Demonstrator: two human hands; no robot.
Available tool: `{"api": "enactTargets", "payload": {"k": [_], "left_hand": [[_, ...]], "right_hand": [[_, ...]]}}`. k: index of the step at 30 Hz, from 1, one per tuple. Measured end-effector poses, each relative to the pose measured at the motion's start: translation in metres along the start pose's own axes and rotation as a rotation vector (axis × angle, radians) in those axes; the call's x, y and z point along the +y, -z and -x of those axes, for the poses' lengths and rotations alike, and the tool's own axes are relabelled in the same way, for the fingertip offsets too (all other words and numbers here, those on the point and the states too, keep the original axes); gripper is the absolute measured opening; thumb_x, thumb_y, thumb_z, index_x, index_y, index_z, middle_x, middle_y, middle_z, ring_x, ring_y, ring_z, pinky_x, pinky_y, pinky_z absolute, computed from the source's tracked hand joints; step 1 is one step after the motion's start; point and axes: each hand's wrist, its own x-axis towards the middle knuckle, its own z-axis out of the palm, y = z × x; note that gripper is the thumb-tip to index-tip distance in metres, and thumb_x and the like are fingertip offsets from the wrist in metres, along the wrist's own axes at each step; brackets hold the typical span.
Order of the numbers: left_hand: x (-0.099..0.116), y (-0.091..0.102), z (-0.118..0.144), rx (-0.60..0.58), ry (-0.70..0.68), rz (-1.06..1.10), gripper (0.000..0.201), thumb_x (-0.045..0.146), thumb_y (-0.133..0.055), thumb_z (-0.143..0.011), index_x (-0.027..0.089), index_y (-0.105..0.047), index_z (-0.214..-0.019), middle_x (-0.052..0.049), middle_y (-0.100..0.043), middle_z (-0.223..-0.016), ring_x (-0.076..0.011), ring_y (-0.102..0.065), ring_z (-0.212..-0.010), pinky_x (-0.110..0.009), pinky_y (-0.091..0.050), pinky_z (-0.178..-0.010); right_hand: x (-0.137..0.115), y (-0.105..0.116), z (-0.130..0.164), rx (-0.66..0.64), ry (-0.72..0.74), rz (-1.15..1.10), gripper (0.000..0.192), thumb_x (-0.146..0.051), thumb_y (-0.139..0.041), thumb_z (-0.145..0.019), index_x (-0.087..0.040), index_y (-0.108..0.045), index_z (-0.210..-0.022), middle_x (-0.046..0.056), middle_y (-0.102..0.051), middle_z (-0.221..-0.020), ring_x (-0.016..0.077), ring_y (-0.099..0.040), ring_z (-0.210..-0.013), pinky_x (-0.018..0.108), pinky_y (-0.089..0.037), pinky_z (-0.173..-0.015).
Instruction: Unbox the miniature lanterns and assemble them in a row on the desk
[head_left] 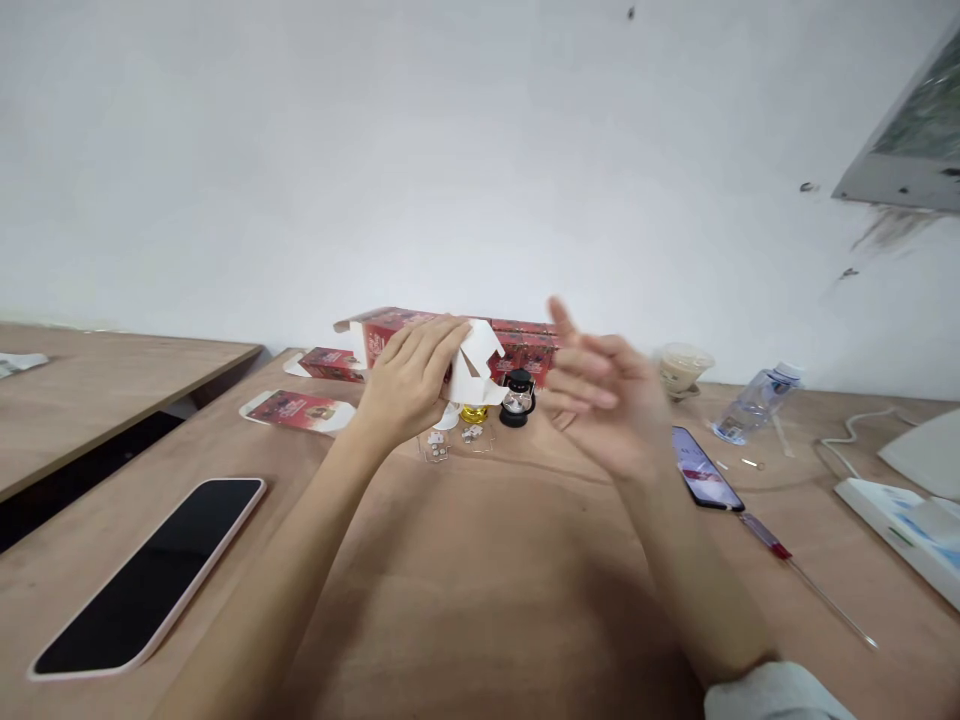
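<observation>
My left hand (412,378) grips a small white carton (474,372) with its flaps open, held just above the wooden table (480,580). My right hand (604,400) is blurred, open, fingers spread, holding nothing, just right of the carton. Below the carton stand a small black lantern (517,397) and a gold piece (473,413), with small clear and metal parts (454,440) beside them. A long red printed box (517,340) lies behind both hands.
A phone in a pink case (150,572) lies at the near left; a second phone (703,468) and a red-handled screwdriver (780,550) at the right. Flat red cartons (300,408) sit left. A cup (681,368), a tipped water bottle (754,402) and a power strip (900,520) are far right.
</observation>
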Motion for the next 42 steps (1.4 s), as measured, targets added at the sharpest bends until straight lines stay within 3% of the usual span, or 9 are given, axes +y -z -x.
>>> {"api": "enactTargets", "payload": {"k": [4, 8, 13, 16, 22, 27, 34, 38, 42], "left_hand": [[0.001, -0.002, 0.000, 0.003, 0.107, 0.196, 0.054, 0.017, -0.046, -0.082, 0.013, -0.034, -0.135, -0.019, -0.049, -0.134, -0.0292, -0.044, -0.128, -0.046, -0.037, -0.103], [0.003, 0.000, -0.001, 0.168, 0.533, 0.590, 0.020, 0.036, -0.050, -0.085, 0.019, -0.059, -0.092, -0.008, -0.067, -0.090, -0.0239, -0.061, -0.097, -0.037, -0.049, -0.087], [0.007, 0.003, -0.009, 0.437, 0.982, 1.165, 0.024, 0.036, -0.066, -0.069, 0.019, -0.050, -0.064, 0.003, -0.053, -0.058, -0.0119, -0.055, -0.054, -0.025, -0.049, -0.055], [0.013, 0.005, -0.016, 0.447, 1.061, 1.370, 0.026, 0.036, -0.069, -0.063, 0.018, -0.049, -0.065, 0.004, -0.055, -0.059, -0.0107, -0.055, -0.052, -0.024, -0.049, -0.052], [0.040, -0.001, -0.023, 0.446, 1.146, 1.476, 0.036, 0.033, -0.077, -0.056, 0.017, -0.056, -0.080, 0.001, -0.064, -0.073, -0.0132, -0.063, -0.064, -0.026, -0.053, -0.065], [0.045, -0.001, -0.021, 0.280, 1.148, 1.534, 0.048, 0.037, -0.080, -0.054, 0.018, -0.058, -0.093, -0.002, -0.068, -0.085, -0.0162, -0.065, -0.074, -0.026, -0.053, -0.065], [0.034, 0.007, -0.017, -0.306, 1.073, 1.501, 0.030, 0.036, -0.080, -0.058, 0.016, -0.069, -0.077, -0.007, -0.072, -0.076, -0.0217, -0.067, -0.072, -0.036, -0.055, -0.069], [0.034, 0.009, -0.015, -0.331, 1.056, 1.427, 0.028, 0.035, -0.081, -0.058, 0.015, -0.070, -0.074, -0.008, -0.072, -0.075, -0.0217, -0.067, -0.070, -0.035, -0.055, -0.065], [0.029, 0.010, 0.000, -0.206, 1.267, 1.416, 0.038, 0.034, -0.084, -0.053, 0.014, -0.068, -0.081, -0.008, -0.072, -0.075, -0.0217, -0.068, -0.068, -0.033, -0.056, -0.062]], "right_hand": [[-0.017, 0.014, 0.008, 0.113, 0.311, 0.411, 0.033, -0.032, -0.050, -0.083, -0.032, -0.055, -0.116, -0.007, -0.051, -0.056, 0.0086, -0.041, -0.043, 0.027, -0.038, -0.048], [-0.006, 0.024, -0.004, 0.107, 0.495, 0.707, 0.053, -0.029, -0.070, -0.070, -0.030, -0.051, -0.119, 0.002, -0.064, -0.094, 0.0172, -0.060, -0.081, 0.034, -0.048, -0.071], [0.021, 0.024, -0.024, 0.005, 0.323, 0.909, 0.077, -0.039, -0.080, -0.061, -0.029, -0.042, -0.128, 0.009, -0.053, -0.126, 0.0254, -0.053, -0.113, 0.044, -0.045, -0.093], [0.032, 0.020, -0.025, -0.084, 0.184, 0.929, 0.071, -0.043, -0.076, -0.066, -0.028, -0.042, -0.127, 0.008, -0.058, -0.119, 0.0246, -0.057, -0.108, 0.045, -0.046, -0.091], [0.053, 0.010, -0.020, 0.039, 0.350, 1.179, 0.086, -0.048, -0.078, -0.059, -0.027, -0.038, -0.132, 0.011, -0.045, -0.131, 0.0320, -0.045, -0.122, 0.052, -0.039, -0.098], [0.050, 0.013, -0.023, 0.130, 0.333, 1.183, 0.065, -0.035, -0.080, -0.057, -0.023, -0.051, -0.115, 0.009, -0.060, -0.109, 0.0314, -0.057, -0.105, 0.052, -0.044, -0.089], [0.030, 0.024, -0.033, 0.167, 0.228, 0.658, 0.038, -0.029, -0.081, -0.053, -0.019, -0.057, -0.081, 0.002, -0.067, -0.080, 0.0190, -0.062, -0.069, 0.038, -0.052, -0.065], [0.036, 0.029, -0.041, 0.100, 0.234, 0.655, 0.043, -0.035, -0.081, -0.054, -0.019, -0.056, -0.084, 0.001, -0.067, -0.082, 0.0186, -0.062, -0.075, 0.036, -0.052, -0.069], [0.041, 0.037, -0.047, 0.078, 0.213, 0.835, 0.044, -0.046, -0.072, -0.067, -0.021, -0.052, -0.097, 0.006, -0.064, -0.104, 0.0187, -0.060, -0.092, 0.037, -0.049, -0.081]]}}
